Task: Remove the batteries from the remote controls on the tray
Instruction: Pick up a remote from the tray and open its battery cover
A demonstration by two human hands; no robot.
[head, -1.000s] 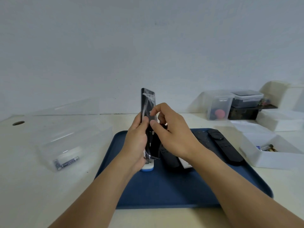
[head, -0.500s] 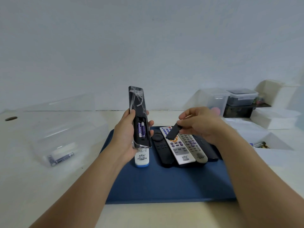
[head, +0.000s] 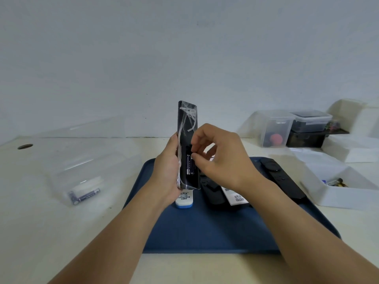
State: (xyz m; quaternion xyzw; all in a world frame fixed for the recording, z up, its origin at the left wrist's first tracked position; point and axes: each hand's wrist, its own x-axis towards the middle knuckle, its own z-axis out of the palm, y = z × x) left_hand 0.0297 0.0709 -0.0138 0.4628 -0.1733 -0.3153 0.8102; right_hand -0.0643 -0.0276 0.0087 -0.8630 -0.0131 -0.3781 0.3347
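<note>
Left hand: the left hand (head: 167, 171) holds the black remote (head: 187, 128) upright above the tray; the fingers wrap behind its body and the palm is along its left edge; the grip is on the lower half.
Black remote: it stands nearly vertical, its back turned to the camera; torn clear film hangs on its upper part; the battery bay is uncovered in the lower half.
Batteries: two batteries (head: 189, 166) sit side by side inside the bay, both upright; they are dark with a pale end at the bottom.
Right hand: the right hand (head: 219, 158) is at the bay from the right; the fingers are curled and the thumb tip and the index tip come together on the top of the right battery; whether they really pinch it or only touch it I cannot tell.
Tray: the blue tray (head: 205, 232) lies on the pale table (head: 41, 232), under both hands; on it lie a white remote with blue end (head: 184, 200), a black remote (head: 212, 193) beside it, a white one partly hidden by the right wrist, and a long black remote (head: 281, 177) at the right side.
Left of the tray: a clear plastic box (head: 86, 173) with one battery (head: 85, 195) lying inside.
Right of the tray: a white box (head: 336, 193) with some batteries (head: 336, 182) in it; behind it are clear lidded containers (head: 274, 128).
</note>
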